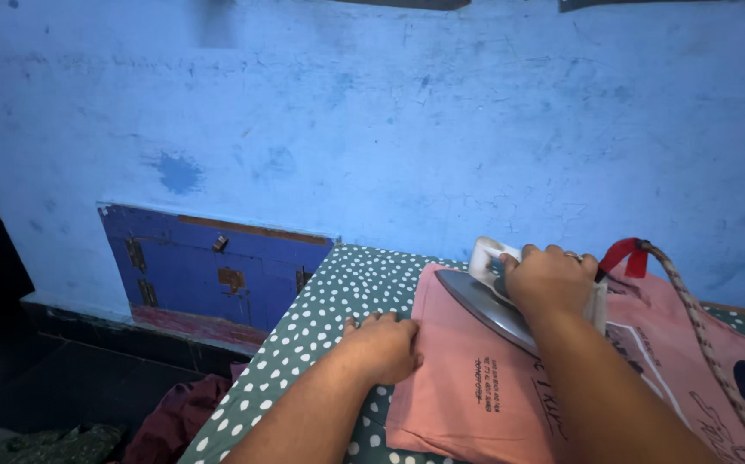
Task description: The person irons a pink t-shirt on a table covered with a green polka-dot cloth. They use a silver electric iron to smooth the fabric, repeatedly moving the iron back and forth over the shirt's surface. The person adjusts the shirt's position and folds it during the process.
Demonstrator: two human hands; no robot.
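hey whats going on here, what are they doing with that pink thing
A person is ironing. Their right hand grips the handle of an iron resting on a pink printed garment. Their left hand lies flat at the garment's near edge, holding it down on a green cloth with white dots. The iron's braided cord trails off to the right. Dark clothes lie on the floor.

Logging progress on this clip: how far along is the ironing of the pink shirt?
Done: the pink shirt lies folded flat on the dotted green cover.
In hand: the right hand grips the iron on the shirt's far edge; the left hand pins the near edge.
Left: the printed part toward the right; whether it is pressed cannot be told. A dark red cloth lies on the floor.
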